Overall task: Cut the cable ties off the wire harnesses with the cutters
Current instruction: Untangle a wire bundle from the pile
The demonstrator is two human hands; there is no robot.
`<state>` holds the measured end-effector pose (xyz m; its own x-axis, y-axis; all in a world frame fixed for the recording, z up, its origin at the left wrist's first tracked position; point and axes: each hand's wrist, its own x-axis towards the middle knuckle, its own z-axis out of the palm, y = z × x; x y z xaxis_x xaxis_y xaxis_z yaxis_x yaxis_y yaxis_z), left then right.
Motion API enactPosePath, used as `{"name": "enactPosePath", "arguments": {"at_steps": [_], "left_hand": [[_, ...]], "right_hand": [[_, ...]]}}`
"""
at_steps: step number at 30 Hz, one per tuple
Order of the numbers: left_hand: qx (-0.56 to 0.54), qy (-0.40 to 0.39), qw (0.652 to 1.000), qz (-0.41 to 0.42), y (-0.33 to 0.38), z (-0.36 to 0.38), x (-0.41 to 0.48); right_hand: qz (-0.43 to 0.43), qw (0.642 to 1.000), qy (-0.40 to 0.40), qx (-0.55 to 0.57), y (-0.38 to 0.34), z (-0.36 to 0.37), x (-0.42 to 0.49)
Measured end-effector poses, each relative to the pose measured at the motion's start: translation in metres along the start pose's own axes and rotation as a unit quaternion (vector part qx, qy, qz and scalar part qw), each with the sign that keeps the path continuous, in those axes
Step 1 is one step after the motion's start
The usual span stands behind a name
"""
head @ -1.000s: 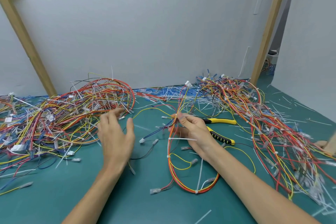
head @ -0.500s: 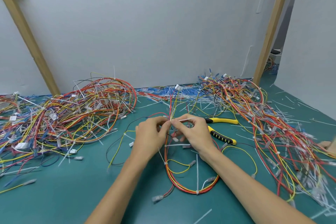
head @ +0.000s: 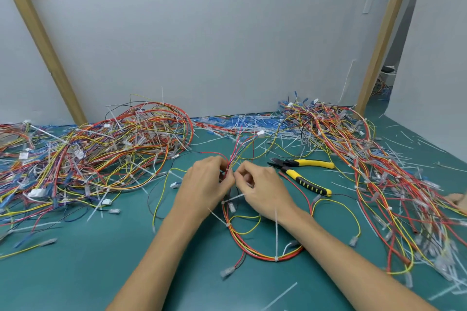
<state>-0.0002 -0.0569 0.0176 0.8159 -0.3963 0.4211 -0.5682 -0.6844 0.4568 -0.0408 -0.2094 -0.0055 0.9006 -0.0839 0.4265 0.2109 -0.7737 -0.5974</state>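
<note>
- The wire harness (head: 252, 250) is laid on the green mat (head: 75, 272) as a long loop. Its long axis runs from the person toward the wall.
- The far part of the bundle is pinched at one spot by the fingertips of the left hand (head: 204, 184) and the right hand (head: 262, 192), which are brought together.
- White cable ties (head: 276, 232) are fastened round the loop, with their tails sticking outward.
- The cutters (head: 286, 167) lie untouched just right of the right hand, jaws pointed left and yellow handles splayed rightward.
</note>
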Motion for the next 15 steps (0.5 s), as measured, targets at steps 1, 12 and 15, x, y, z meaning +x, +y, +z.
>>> {"name": "enactPosePath", "arguments": {"at_steps": [1,12,15], "left_hand": [[0.016,-0.008,1.000,0.006,0.0006,0.0001,0.0006],[-0.043,0.005,0.999,0.029,-0.0016,0.0043,0.0052],[-0.057,0.010,0.998,0.028,-0.0013,0.0053,0.0043]], "right_hand": [[0.009,1.000,-0.015,0.001,-0.0008,0.0004,0.0004],[0.023,0.990,-0.038,0.131,-0.0071,-0.0084,0.0074],[0.021,0.989,-0.043,0.137,-0.0062,-0.0093,0.0076]]}}
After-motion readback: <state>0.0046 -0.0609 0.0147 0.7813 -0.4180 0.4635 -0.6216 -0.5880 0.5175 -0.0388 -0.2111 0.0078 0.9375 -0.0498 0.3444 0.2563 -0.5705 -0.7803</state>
